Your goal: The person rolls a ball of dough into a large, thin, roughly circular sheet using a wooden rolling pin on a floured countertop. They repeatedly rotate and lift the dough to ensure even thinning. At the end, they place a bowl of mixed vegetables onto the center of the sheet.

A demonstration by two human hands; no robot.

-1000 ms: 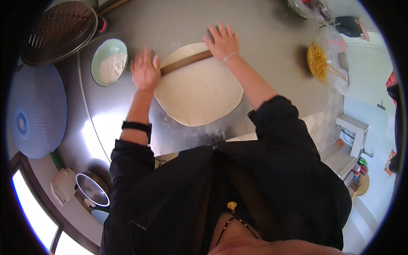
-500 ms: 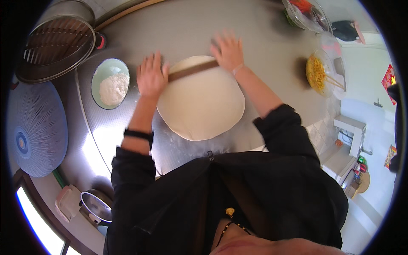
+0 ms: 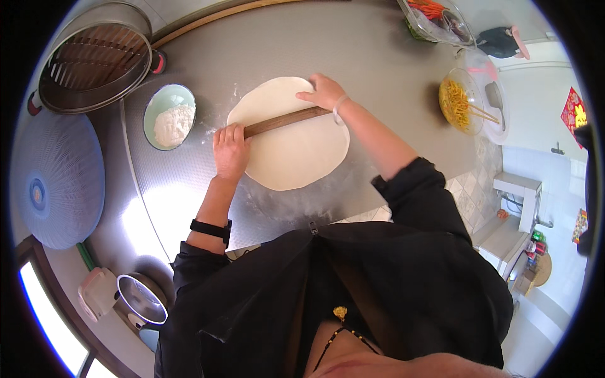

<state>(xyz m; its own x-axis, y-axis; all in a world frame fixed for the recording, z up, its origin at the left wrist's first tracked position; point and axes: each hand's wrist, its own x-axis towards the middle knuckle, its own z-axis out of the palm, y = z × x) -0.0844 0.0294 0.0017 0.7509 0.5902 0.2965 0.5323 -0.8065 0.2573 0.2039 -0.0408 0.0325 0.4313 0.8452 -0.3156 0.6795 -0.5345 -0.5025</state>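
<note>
A large round sheet of dough (image 3: 296, 154) lies on the metal worktop, with a wooden rolling pin (image 3: 283, 122) slanting across it. My left hand (image 3: 230, 151) has its fingers curled over the pin's left end, beside the dough's left edge. At the dough's far right edge, my right hand (image 3: 328, 93) has its thumb on top and its fingers at the rim, closed on the sheet. The pin's right end runs beneath my right wrist and is partly hidden there.
Left of the dough stands a pale green bowl (image 3: 154, 120) of flour. Beyond it are a steamer pot (image 3: 94, 104) and a blue plastic cover (image 3: 69, 170). To the right sit a glass bowl (image 3: 447, 113) of yellow shreds with chopsticks and a container (image 3: 435, 36) of vegetables. Flour dusts the metal worktop (image 3: 277, 211).
Both hands were blurred and flatter over the pin's ends. Now my left fingers curl round it, and my right hand has left the pin for the dough's edge. The pin lies nearer the dough's middle.
</note>
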